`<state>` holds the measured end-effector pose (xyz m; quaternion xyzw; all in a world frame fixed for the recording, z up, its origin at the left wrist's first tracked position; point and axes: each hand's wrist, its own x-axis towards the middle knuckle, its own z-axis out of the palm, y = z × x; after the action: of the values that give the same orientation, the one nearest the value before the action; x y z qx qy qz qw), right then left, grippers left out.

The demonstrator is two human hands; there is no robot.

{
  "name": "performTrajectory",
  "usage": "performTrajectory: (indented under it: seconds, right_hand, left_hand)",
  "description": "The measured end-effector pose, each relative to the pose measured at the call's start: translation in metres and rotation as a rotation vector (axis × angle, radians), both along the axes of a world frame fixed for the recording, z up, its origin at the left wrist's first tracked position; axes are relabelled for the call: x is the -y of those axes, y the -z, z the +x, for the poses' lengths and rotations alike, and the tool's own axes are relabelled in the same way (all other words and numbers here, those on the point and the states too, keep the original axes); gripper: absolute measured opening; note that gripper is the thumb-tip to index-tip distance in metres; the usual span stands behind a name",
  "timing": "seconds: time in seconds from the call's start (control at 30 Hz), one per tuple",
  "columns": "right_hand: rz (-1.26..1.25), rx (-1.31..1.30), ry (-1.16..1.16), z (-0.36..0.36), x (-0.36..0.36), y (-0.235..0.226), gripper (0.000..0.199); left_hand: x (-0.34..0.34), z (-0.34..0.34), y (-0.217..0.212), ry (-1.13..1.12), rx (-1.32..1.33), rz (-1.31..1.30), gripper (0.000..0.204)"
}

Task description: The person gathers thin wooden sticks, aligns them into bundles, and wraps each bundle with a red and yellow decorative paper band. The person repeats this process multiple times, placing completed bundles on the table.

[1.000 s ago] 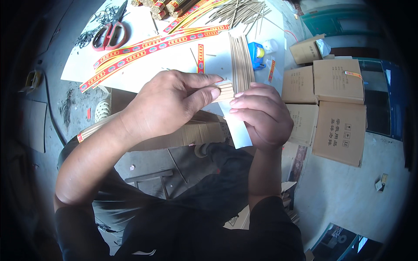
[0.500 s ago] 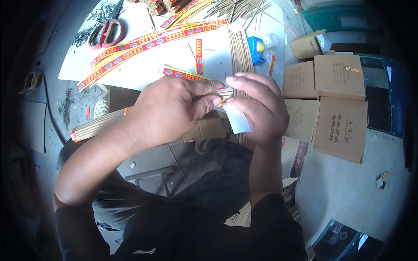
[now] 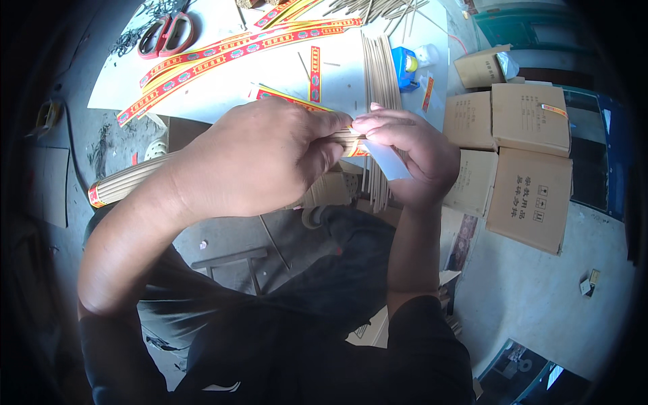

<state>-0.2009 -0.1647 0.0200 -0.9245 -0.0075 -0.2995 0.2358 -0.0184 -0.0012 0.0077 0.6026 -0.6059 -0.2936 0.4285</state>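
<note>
Stick bundle (image 3: 131, 179) clamped in the left hand (image 3: 270, 158), red paper (image 3: 97, 196) already round the end beyond that wrist! Pale flap (image 3: 389, 162) at the right hand (image 3: 424, 155) isn't wrapped yet; whether that grip pinches it, I can't tell.

Tan sticks (image 3: 347, 138) and a white paper slip (image 3: 391, 163) sit near; farther off, yellow-edged red strips (image 3: 252, 47) carry blue-green medallions. Red-handled scissors (image 3: 163, 44) lie far left, dark-printed brown cartons (image 3: 530, 138) right.

Pale strip (image 3: 389, 162) now shorter in view and higher, stick bundle (image 3: 131, 179) farther out to the left
</note>
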Motion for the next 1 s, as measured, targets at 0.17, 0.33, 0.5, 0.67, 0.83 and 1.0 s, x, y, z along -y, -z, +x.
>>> performTrajectory:
  seconds: [0.17,0.33,0.5,0.67,0.83,1.0]
  right_hand:
    - [0.084,-0.003,0.027,-0.001,-0.001,0.006,0.013]
    - [0.044,-0.011,0.030,-0.003,-0.002,0.004,0.012]
    - [-0.010,-0.027,0.038,-0.004,-0.001,0.005,0.012]
    - [0.001,0.033,0.034,-0.006,0.002,0.002,0.014]
    - [0.048,0.035,0.000,-0.007,0.004,0.004,0.017]
    - [0.048,-0.002,0.011,-0.005,0.000,0.002,0.017]
  left_hand:
    - [0.000,-0.001,0.003,0.043,0.249,-0.015,0.040]
    - [-0.001,-0.006,0.005,-0.023,0.475,-0.086,0.037]
    - [0.000,-0.009,0.007,-0.024,0.514,-0.055,0.038]
    - [0.001,-0.014,0.009,-0.077,0.404,-0.153,0.038]
    - [0.002,-0.012,0.009,-0.080,0.400,-0.120,0.038]
    - [0.000,-0.011,0.007,-0.078,0.448,-0.114,0.036]
